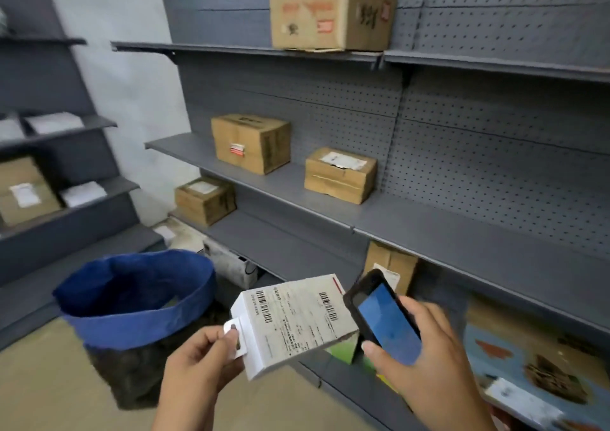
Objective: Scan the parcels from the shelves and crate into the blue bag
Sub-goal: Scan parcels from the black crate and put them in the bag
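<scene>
My left hand [201, 358] pinches a small white parcel [293, 321] by its hang tab, the barcode label facing up. My right hand [419, 348] grips a black handheld scanner [383, 315] with a blue screen, held just right of the parcel and partly over its edge. The blue bag [132, 302] stands wide at the mouth on the floor to the left of both hands. Cardboard parcels sit on the grey shelves: a large one [330, 8] on top, two [251, 143] [340, 175] on the middle shelf, one [204, 199] lower left.
Another cardboard box [391, 265] sits under the shelf behind the scanner. A second shelf unit at far left holds a box [23, 189] and white packets [82, 193]. A printed carton with parcels [534, 364] lies at the lower right. A grey crate [231, 265] stands behind the bag.
</scene>
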